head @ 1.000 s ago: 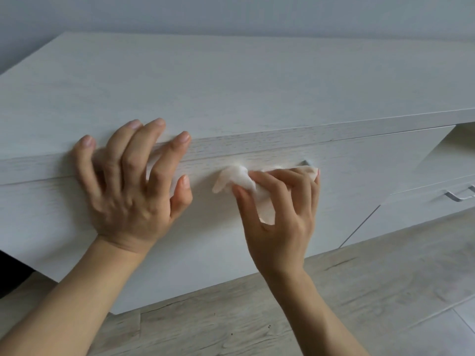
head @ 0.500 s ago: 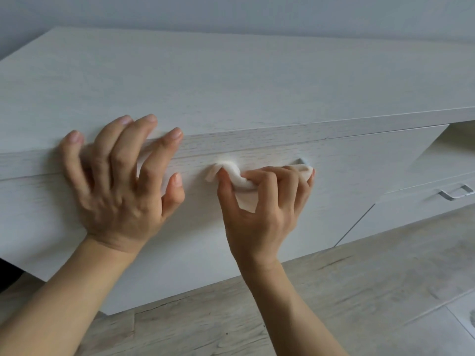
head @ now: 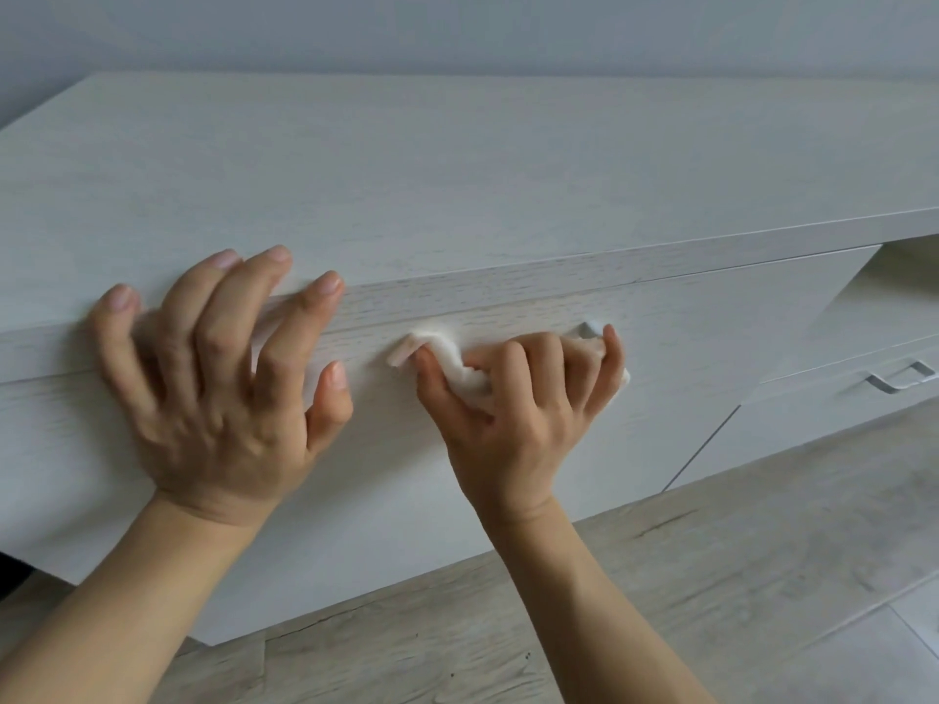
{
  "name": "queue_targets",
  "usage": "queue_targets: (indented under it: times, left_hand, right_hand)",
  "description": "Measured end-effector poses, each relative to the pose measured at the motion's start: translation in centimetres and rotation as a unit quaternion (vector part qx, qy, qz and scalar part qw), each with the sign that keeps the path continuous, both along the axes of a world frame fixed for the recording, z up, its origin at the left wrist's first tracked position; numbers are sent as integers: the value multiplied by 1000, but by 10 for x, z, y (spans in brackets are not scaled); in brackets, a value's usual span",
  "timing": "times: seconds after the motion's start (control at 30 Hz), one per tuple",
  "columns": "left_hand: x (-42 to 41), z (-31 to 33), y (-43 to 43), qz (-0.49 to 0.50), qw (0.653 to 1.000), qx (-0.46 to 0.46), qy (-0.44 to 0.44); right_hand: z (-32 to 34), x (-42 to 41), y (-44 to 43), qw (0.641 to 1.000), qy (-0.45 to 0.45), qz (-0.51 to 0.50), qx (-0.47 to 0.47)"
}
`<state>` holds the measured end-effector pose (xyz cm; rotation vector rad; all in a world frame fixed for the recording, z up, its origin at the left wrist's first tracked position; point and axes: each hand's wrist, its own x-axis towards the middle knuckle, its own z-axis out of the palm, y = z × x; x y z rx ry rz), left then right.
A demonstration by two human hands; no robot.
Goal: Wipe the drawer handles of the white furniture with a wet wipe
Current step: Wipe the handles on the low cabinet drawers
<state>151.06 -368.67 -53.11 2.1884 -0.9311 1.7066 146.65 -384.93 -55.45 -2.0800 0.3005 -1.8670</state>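
**White furniture and hands, seen from above and in front.** A low piece of white furniture (head: 457, 170) with a pale wood-grain finish stands against a plain grey wall (head: 457, 27), on a floor (head: 711, 576) of light wood-look planks. Its top board (head: 508, 144) is broad and flat, and its front edge runs from lower left to upper right. Below that edge lies a wide drawer front (head: 686, 368).

The left hand (head: 218, 388) rests over the front edge and holds nothing. Its fingers (head: 233, 317) are straight and spread, the tips reaching the top board and the thumb lying on the drawer front.

The right hand (head: 513, 414) is just beside it. Its fingers (head: 543, 363) are curled and clamped on a white wet wipe (head: 467, 376), which is pressed against the drawer handle (head: 589, 328). Only the right end of this metal handle shows, by the little finger; wipe and hand hide the rest. A loose corner of the wipe sticks out to the left of the thumb.

Well apart to the right, a second handle (head: 899, 381) sits on a lower, set-back drawer beneath an open recess (head: 909, 266). Floor planks stretch along the foot of the furniture, to the right of the right forearm.
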Motion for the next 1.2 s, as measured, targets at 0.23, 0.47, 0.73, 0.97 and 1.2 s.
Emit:
queue_targets:
  times: [0.23, 0.47, 0.73, 0.97, 1.2]
  left_hand:
    - [-2, 1, -3, 23, 1000, -6, -14]
    - [-1, -1, -5, 67, 997, -9, -49]
    - [0, 0, -4, 68, 997, -2, -46]
    - [-1, 1, -3, 30, 999, -3, -21]
    - [1, -1, -1, 6, 1000, 4, -7]
  right_hand:
    - [-1, -4, -9, 998, 1, 17, -53]
    - [-1, -10, -7, 998, 13, 45, -49]
    - [3, -15, -13, 995, 36, 60, -66]
    - [1, -21, -18, 996, 47, 65, 30]
    - [-6, -43, 15, 954, 80, 149, 249]
